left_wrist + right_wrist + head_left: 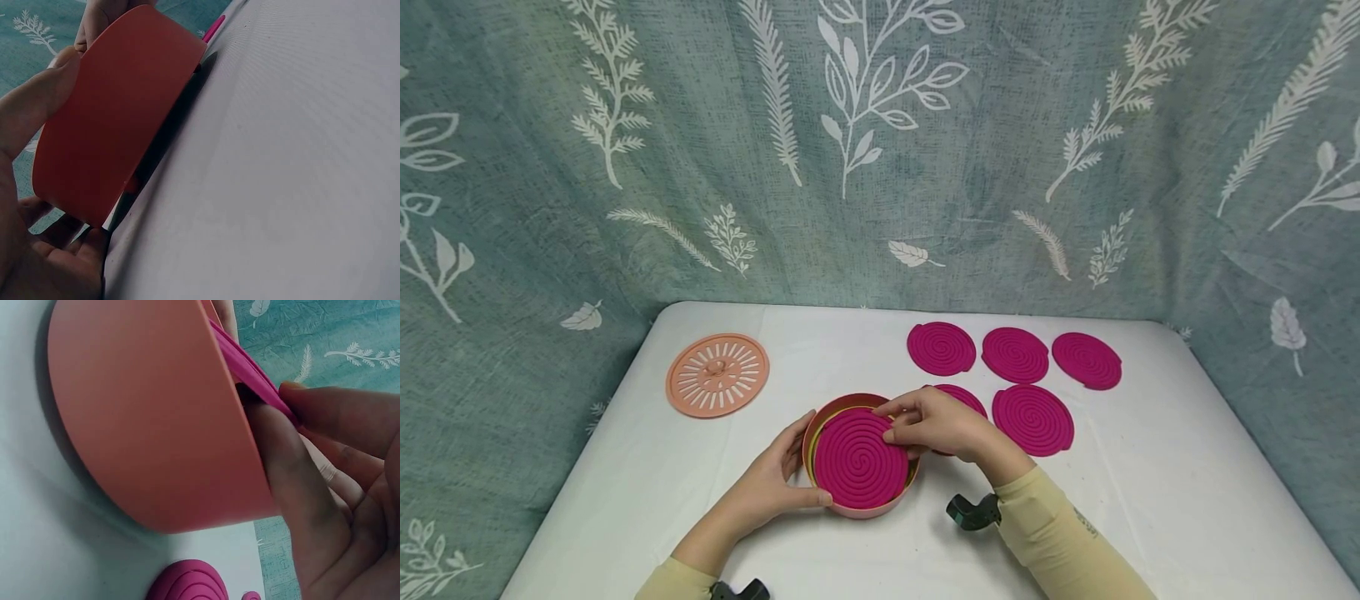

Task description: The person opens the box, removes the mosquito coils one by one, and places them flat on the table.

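Observation:
A round coral-coloured container stands near the front middle of the white table. My left hand grips its left side, with the thumb at the front rim and the fingers curled round the wall. A magenta spiral coaster lies tilted in the container's mouth, its right side raised at the rim. My right hand pinches that raised edge between thumb and fingers. From the right wrist view, the coaster's edge sticks out above the container wall. A yellow-green rim shows inside the container beneath the coaster.
Several similar magenta coasters lie at the back right, including one at the back and one nearer. Another coaster is partly hidden behind my right hand. A slotted coral lid with a small knob lies at the back left.

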### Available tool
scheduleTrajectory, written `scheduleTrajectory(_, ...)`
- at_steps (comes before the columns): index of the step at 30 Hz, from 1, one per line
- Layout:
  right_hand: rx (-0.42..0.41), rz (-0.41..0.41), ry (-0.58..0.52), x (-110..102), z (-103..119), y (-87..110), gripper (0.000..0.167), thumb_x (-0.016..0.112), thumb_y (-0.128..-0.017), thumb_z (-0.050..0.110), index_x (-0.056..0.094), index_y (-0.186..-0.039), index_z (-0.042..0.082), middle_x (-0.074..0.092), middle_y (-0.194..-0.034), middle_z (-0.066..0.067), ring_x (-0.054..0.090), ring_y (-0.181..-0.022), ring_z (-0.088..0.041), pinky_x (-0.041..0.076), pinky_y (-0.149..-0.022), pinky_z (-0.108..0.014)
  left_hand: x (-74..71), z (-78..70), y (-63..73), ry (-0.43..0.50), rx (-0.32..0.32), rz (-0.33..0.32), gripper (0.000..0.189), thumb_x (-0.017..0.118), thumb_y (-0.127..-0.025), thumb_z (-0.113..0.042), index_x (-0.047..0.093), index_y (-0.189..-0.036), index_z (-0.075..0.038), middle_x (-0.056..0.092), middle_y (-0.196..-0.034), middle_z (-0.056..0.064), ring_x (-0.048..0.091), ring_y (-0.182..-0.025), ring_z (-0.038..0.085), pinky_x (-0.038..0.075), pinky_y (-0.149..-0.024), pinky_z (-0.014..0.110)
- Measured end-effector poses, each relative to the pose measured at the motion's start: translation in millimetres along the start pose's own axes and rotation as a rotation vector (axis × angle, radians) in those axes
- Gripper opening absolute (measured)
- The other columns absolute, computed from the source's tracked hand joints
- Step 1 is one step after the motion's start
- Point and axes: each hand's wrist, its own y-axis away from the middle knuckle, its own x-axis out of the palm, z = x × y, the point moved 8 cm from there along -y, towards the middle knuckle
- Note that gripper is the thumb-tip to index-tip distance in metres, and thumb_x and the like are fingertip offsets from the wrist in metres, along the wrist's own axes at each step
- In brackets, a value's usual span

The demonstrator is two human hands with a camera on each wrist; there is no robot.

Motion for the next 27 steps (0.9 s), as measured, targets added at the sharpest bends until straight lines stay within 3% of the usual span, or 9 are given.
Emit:
scheduleTrajectory(6,0.017,0.001,-0.050,-1,-4,-0.4,0.037,0.074,-0.088,0.011,0.068,-0.124,0.005,0.071,-0.081,-0.010,0.065,-0.063,-0.014,0.060,-0.057,-0.027,-0.6,0.2,-0.6,0.016,-0.014,0.000,0.115,0.096,-0.062,-0.025,0.028,-0.155,-0.027,0.036,-0.153,-0.005,0.032,-0.142,0.011,0.029,-0.113,0.021)
scheduleTrajectory(17,-0.011,-0.027,-0.130,-9,-10,2.1,0.040,0.076,-0.088,0.014,0.066,-0.126,0.005,0.073,-0.092,-0.013,0.066,-0.066,-0.015,0.060,-0.058,-0.027,-0.2,-0.4,-0.5,0.029,0.004,0.007,0.115,0.096,-0.063,-0.021,0.027,-0.155,-0.026,0.034,-0.155,-0.004,0.031,-0.142,0.011,0.029,-0.114,0.022)
scheduleTrajectory(27,-0.014,-0.094,-0.246,-19,-21,8.7,0.045,0.076,-0.088,0.015,0.062,-0.131,0.007,0.072,-0.097,-0.014,0.065,-0.066,-0.015,0.062,-0.065,-0.032,0.3,-0.6,-0.8,0.040,0.034,0.013,0.118,0.095,-0.064,-0.017,0.023,-0.158,-0.018,0.032,-0.157,-0.001,0.031,-0.143,0.013,0.028,-0.115,0.023)
